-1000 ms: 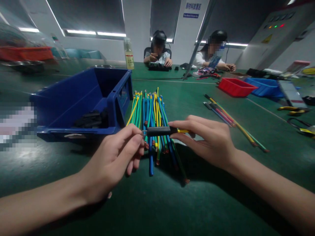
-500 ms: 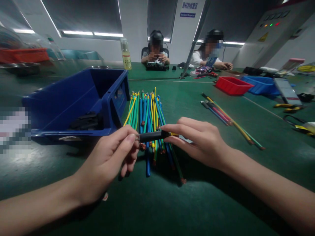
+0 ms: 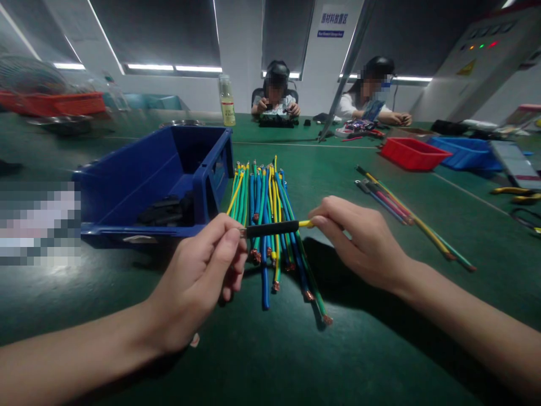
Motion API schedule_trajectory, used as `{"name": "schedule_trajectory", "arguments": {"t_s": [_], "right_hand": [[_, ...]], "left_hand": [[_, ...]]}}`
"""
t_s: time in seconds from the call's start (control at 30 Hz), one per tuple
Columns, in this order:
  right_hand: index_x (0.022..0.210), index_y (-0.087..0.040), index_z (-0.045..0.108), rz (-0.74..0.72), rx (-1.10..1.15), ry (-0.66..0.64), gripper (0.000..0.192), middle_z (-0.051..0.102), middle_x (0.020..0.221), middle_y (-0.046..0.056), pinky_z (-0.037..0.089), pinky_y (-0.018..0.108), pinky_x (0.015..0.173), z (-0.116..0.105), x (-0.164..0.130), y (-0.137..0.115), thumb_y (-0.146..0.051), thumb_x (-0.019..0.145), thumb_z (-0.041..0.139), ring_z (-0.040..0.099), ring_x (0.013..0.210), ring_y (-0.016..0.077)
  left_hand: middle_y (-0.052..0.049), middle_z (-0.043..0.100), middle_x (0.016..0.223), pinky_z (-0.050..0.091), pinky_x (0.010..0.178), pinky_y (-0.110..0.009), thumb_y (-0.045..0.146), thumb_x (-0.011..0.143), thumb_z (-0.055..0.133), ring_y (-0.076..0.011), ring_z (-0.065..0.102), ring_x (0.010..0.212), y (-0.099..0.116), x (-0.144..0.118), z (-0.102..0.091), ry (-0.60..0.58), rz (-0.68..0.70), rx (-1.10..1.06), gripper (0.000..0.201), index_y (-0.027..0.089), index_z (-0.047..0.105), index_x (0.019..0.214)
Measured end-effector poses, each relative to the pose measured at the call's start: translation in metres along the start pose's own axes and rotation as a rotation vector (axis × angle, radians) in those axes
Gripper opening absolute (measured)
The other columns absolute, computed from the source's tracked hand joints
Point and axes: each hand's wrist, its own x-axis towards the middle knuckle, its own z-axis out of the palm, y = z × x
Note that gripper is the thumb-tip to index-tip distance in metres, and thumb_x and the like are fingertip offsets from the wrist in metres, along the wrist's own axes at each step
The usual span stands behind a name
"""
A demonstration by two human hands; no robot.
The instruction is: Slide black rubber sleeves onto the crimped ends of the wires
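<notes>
Between my hands a cable with yellow insulation (image 3: 305, 224) is held level above the table. A black sleeve (image 3: 273, 228) surrounds its middle. My left hand (image 3: 198, 276) pinches the bare metal end at the left of the sleeve, which the fingertips partly hide. My right hand (image 3: 359, 237) is closed on the yellow part, just beyond the sleeve's right end. Beneath and behind lies a row of cut cables (image 3: 265, 282), blue, yellow and green, several with metal lugs at the far ends and frayed copper at the near ends.
Left of the cables stands a dark blue bin (image 3: 127, 175) with black pieces (image 3: 169, 210) inside. More cables (image 3: 416, 223) lie at right, near a red tray (image 3: 414, 155) and a blue tray (image 3: 465, 153). A bottle (image 3: 227, 101) stands behind. Two people sit across the table.
My right hand has shifted right along the cable, off the sleeve's end, so more yellow insulation shows. My left hand keeps its pinch. The whole view has shifted slightly.
</notes>
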Motion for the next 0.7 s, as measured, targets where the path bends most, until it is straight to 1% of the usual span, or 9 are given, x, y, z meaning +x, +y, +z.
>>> {"name": "schedule_trajectory", "arguments": {"t_s": [0.17, 0.3, 0.43, 0.6, 0.7], "right_hand": [[0.092, -0.018, 0.054, -0.024, 0.056, 0.035, 0.004, 0.055, 0.077, 0.002, 0.041, 0.025, 0.059, 0.0010, -0.0017, 0.0020, -0.016, 0.092, 0.050, 0.051, 0.069, 0.0123], [0.094, -0.017, 0.054, -0.019, 0.075, 0.019, 0.004, 0.054, 0.079, 0.002, 0.043, 0.025, 0.063, 0.0014, -0.0014, 0.0041, -0.015, 0.091, 0.053, 0.052, 0.073, 0.0123], [0.094, -0.017, 0.055, -0.021, 0.092, -0.005, 0.004, 0.056, 0.081, 0.003, 0.044, 0.026, 0.064, 0.0006, -0.0009, 0.0050, -0.016, 0.091, 0.054, 0.053, 0.075, 0.0127], [0.097, -0.015, 0.058, -0.109, 0.048, 0.009, 0.009, 0.061, 0.083, 0.005, 0.046, 0.029, 0.064, -0.0041, -0.0007, 0.0048, -0.013, 0.088, 0.056, 0.055, 0.075, 0.0144], [0.099, -0.016, 0.060, -0.175, -0.035, 0.034, 0.014, 0.062, 0.087, 0.006, 0.048, 0.032, 0.067, -0.0066, -0.0006, 0.0057, -0.012, 0.086, 0.058, 0.056, 0.079, 0.0160]], "left_hand": [[0.004, 0.048, 0.065, 0.045, 0.043, -0.019, 0.055, 0.091, 0.038, -0.0097, 0.054, 0.054, 0.0031, 0.0002, -0.0013, -0.028, -0.056, -0.019, 0.035, 0.022, 0.044, 0.082], [0.005, 0.046, 0.063, 0.041, 0.040, -0.018, 0.051, 0.092, 0.040, -0.0091, 0.051, 0.051, 0.0028, -0.0005, -0.0016, -0.024, -0.059, -0.032, 0.030, 0.022, 0.044, 0.084], [0.006, 0.045, 0.057, 0.037, 0.038, -0.017, 0.046, 0.092, 0.042, -0.0083, 0.048, 0.047, -0.0004, -0.0021, -0.0024, -0.028, -0.032, -0.050, 0.027, 0.021, 0.045, 0.082], [0.008, 0.041, 0.048, 0.036, 0.037, -0.015, 0.040, 0.093, 0.044, -0.0071, 0.045, 0.041, -0.0055, -0.0033, -0.0050, 0.014, 0.015, -0.156, 0.023, 0.021, 0.047, 0.080], [0.007, 0.043, 0.049, 0.036, 0.036, -0.015, 0.042, 0.092, 0.045, -0.0072, 0.047, 0.042, -0.0054, -0.0033, -0.0048, 0.021, 0.035, -0.135, 0.024, 0.021, 0.047, 0.080]]}}
